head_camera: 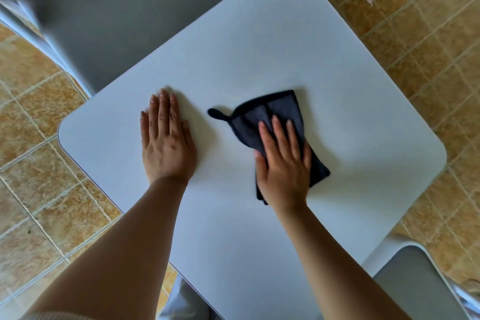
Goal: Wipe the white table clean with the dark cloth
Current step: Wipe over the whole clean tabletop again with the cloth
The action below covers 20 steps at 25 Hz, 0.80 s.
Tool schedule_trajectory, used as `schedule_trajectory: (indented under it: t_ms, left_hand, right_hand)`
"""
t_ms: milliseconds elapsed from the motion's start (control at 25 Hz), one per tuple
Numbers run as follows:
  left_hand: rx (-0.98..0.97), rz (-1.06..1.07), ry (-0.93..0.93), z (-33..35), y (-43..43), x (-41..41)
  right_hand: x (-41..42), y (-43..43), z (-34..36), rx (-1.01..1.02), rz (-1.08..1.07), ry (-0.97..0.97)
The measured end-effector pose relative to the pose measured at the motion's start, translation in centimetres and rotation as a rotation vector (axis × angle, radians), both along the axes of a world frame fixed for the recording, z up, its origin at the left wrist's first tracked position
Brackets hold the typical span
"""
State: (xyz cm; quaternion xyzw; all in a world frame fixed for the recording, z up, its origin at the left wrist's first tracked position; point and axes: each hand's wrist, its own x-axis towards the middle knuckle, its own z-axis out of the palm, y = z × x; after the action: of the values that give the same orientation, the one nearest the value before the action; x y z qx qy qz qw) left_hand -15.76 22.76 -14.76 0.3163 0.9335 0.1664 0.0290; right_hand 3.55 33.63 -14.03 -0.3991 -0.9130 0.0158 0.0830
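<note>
Two bare arms are reaching out from the near edge. Left hand [166, 140] is lying flat on the white tabletop [259, 41], fingers [162, 109] straight and close together, holding nothing. Right hand [284, 163] is pressing flat on the dark cloth [275, 112], mid-tabletop, fingers a little spread. Gray chairs [109, 13] are standing far left and near right.

text: none readable | labels: none | brands: none | numbers: none
</note>
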Motion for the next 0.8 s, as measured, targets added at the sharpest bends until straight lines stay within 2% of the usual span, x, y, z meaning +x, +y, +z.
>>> schedule_trajectory:
  t_ms: [160, 320, 400, 560, 680, 800]
  left_hand:
    - [-0.009, -0.001, 0.011, -0.1, 0.0, 0.0]
    - [-0.010, -0.006, 0.002, -0.1, 0.0, 0.0]
    - [-0.019, -0.007, 0.004, -0.2, -0.1, -0.1]
    - [-0.021, -0.013, 0.008, -0.2, -0.1, 0.0]
    - [-0.013, -0.012, -0.008, 0.0, -0.2, -0.1]
    - [-0.023, -0.012, -0.024, 0.1, -0.1, 0.0]
  right_hand:
    - [2.3, 4.2, 0.0, 0.035, -0.221, -0.061]
    - [-3.7, 9.7, 0.1, -0.070, -0.456, -0.004]
    - [-7.0, 10.2, -0.2, -0.077, -0.420, 0.017]
    - [-9.2, 5.6, -0.9, 0.039, -0.145, 0.104]
    - [-5.0, 0.2, -0.3, -0.010, 0.037, 0.075]
    - [2.2, -1.4, 0.3, -0.023, 0.060, 0.010]
